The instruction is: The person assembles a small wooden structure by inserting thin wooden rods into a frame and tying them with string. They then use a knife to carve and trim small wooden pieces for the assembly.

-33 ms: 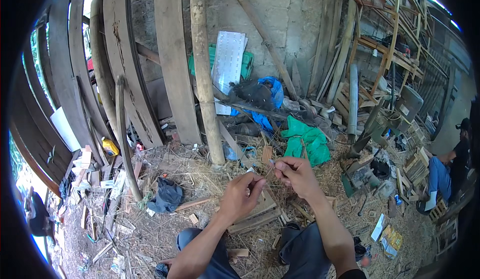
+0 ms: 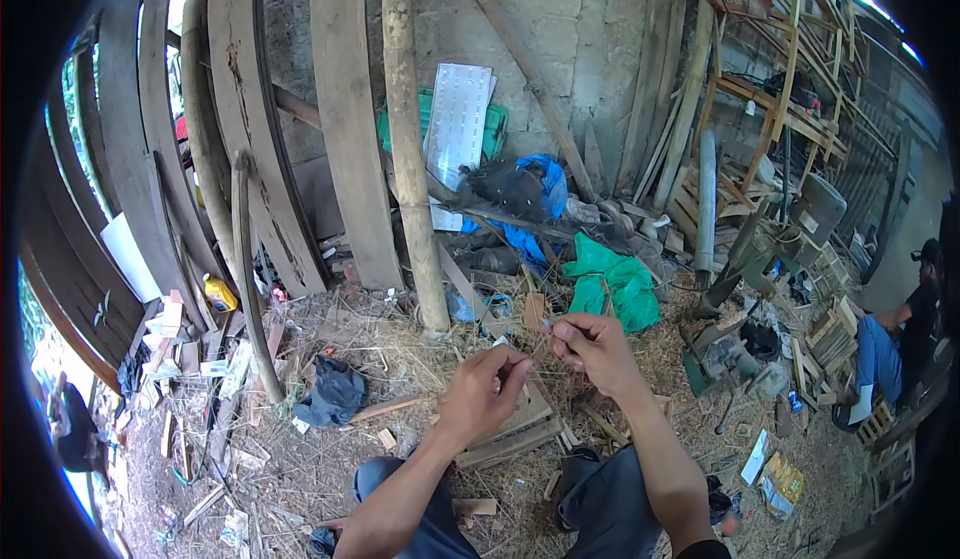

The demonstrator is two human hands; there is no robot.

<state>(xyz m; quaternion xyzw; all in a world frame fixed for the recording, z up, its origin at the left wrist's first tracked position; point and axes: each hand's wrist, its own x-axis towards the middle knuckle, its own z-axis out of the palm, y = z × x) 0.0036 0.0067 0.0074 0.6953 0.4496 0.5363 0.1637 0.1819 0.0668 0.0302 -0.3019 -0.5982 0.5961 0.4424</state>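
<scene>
My left hand [image 2: 482,391] is closed, with its thumb and forefinger pinched together in front of me. A short gap to its right, my right hand [image 2: 598,355] is also pinched, and its fingertips point toward the left hand. A tiny pale bit shows at the right fingertips. Whatever either pinch holds is too small and thin to name against the littered ground. Below the hands, between my legs, a low wooden piece made of slats [image 2: 510,443] rests on the ground.
A green plastic sheet [image 2: 618,287] lies just beyond my right hand. On the left is a dark cloth [image 2: 332,393]. An upright pole [image 2: 405,149] stands ahead. A seated person [image 2: 895,339] is at the far right. Wood scraps and straw litter the ground.
</scene>
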